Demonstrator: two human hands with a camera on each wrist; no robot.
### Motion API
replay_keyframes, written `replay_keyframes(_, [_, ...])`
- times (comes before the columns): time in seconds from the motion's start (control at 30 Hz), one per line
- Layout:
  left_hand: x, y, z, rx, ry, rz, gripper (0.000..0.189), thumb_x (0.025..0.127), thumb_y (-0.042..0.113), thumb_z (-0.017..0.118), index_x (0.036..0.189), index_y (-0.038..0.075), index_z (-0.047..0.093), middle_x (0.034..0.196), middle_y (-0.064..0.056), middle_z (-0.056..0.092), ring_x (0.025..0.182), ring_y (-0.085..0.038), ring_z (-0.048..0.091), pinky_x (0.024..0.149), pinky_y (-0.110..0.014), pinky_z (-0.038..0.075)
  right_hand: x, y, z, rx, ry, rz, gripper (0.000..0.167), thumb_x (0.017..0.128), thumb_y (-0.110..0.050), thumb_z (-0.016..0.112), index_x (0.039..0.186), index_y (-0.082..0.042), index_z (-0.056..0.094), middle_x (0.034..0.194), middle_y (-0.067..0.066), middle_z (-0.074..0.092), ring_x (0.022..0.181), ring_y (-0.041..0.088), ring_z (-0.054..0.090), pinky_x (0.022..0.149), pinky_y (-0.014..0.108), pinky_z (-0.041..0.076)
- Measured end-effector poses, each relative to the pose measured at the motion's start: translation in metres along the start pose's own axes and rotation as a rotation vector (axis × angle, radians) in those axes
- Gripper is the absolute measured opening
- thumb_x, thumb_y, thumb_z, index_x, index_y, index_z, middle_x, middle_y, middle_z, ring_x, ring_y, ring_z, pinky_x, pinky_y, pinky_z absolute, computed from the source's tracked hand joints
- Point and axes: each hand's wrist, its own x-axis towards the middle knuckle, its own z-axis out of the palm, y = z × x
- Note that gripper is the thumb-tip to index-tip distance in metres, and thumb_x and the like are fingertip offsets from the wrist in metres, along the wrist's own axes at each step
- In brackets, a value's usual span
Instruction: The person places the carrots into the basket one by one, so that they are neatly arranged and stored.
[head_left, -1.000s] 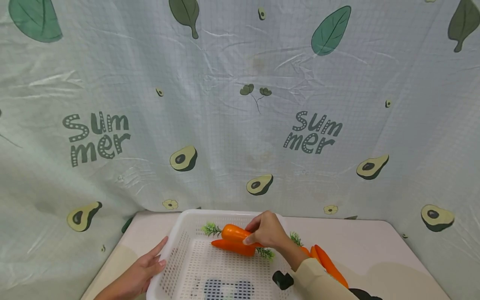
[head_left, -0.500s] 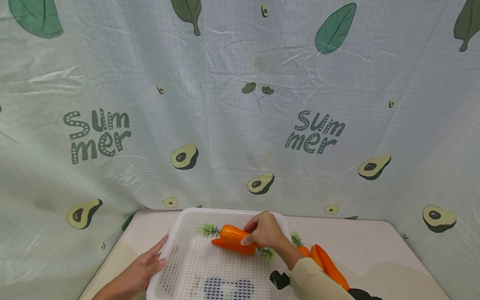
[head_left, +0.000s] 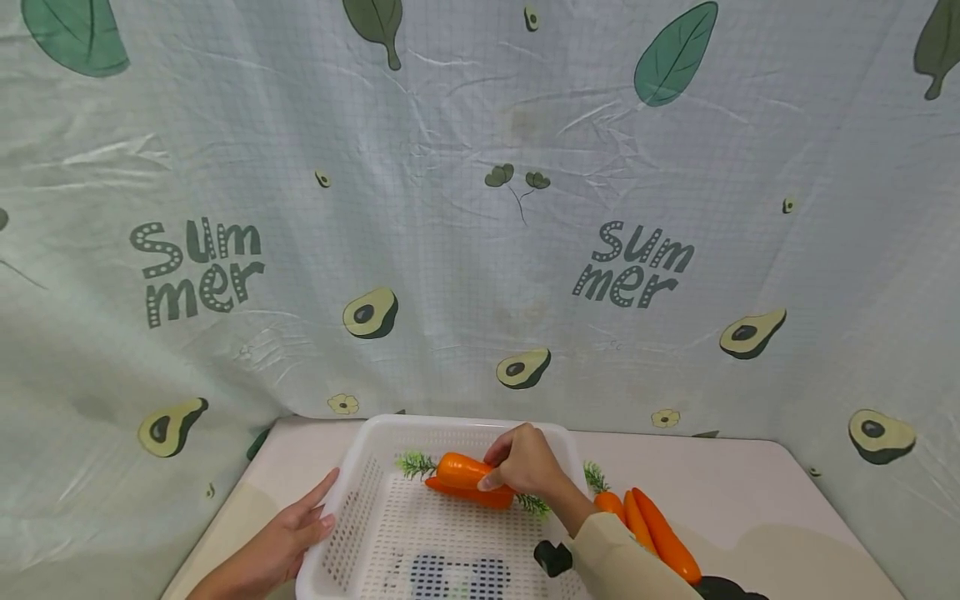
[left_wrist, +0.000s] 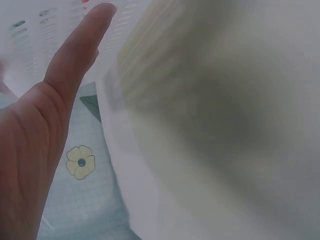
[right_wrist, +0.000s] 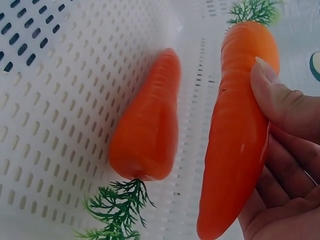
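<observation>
In the head view my right hand (head_left: 528, 462) pinches an orange toy carrot (head_left: 459, 471), its leafy green top pointing left, inside the white basket (head_left: 352, 508). Up close in the right wrist view, my thumb presses along this carrot (right_wrist: 237, 110) with fingers behind it. A second carrot (right_wrist: 147, 125) lies on the perforated basket floor beside it, leaves the opposite way. My left hand (head_left: 281, 542) rests with extended fingers against the basket's left outer side. A finger of that hand (left_wrist: 75, 55) reaches along the basket wall in the left wrist view.
Several more carrots (head_left: 663, 533) lie on the pale table (head_left: 750, 500) right of the basket, partly behind my sleeve. A dark object (head_left: 723, 588) sits near them at the bottom edge. A printed curtain (head_left: 450, 250) hangs behind the table.
The held carrot has sunk slightly toward the lower carrot and now overlaps it more. My right hand has shifted a little left; the left hand stays at the basket's side.
</observation>
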Motion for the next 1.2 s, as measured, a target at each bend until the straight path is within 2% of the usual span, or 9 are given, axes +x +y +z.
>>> replay_keyframes(0.37, [-0.001, 0.001, 0.0, -0.005, 0.0, -0.007, 0.087, 0.111, 0.029, 0.049, 0.163, 0.012, -0.019, 0.166, -0.038, 0.006, 0.127, -0.03, 0.062, 0.099, -0.06, 0.057, 0.001, 0.0, 0.006, 0.008, -0.008, 0.017, 0.02, 0.069, -0.002, 0.095, 0.081, -0.003, 0.079, 0.079, 0.006, 0.073, 0.071, 0.019, 0.061, 0.066, 0.03, 0.062])
replay_keyframes(0.7, [-0.001, 0.0, -0.001, 0.01, -0.014, 0.011, 0.086, 0.112, 0.028, 0.047, 0.162, 0.009, -0.019, 0.165, -0.04, 0.005, 0.129, -0.028, 0.06, 0.101, -0.059, 0.056, 0.002, -0.001, 0.012, 0.023, -0.024, -0.003, 0.021, 0.067, -0.001, 0.095, 0.081, -0.003, 0.079, 0.078, 0.006, 0.072, 0.071, 0.019, 0.062, 0.065, 0.031, 0.062])
replay_keyframes(0.9, [-0.001, 0.001, 0.0, -0.004, -0.007, 0.0, 0.088, 0.111, 0.029, 0.049, 0.163, 0.009, -0.019, 0.166, -0.039, 0.006, 0.128, -0.029, 0.061, 0.1, -0.059, 0.056, 0.003, -0.002, 0.016, 0.016, -0.012, 0.025, 0.021, 0.068, 0.0, 0.095, 0.08, -0.004, 0.078, 0.078, 0.005, 0.071, 0.072, 0.02, 0.061, 0.067, 0.032, 0.063])
replay_keyframes(1.2, [-0.001, 0.0, 0.0, -0.009, -0.021, 0.019, 0.086, 0.112, 0.027, 0.048, 0.163, 0.01, -0.02, 0.166, -0.039, 0.008, 0.126, -0.029, 0.062, 0.099, -0.061, 0.057, 0.003, -0.004, 0.021, -0.004, -0.001, 0.07, 0.02, 0.069, 0.0, 0.094, 0.079, -0.006, 0.078, 0.08, 0.005, 0.07, 0.074, 0.021, 0.061, 0.071, 0.034, 0.064])
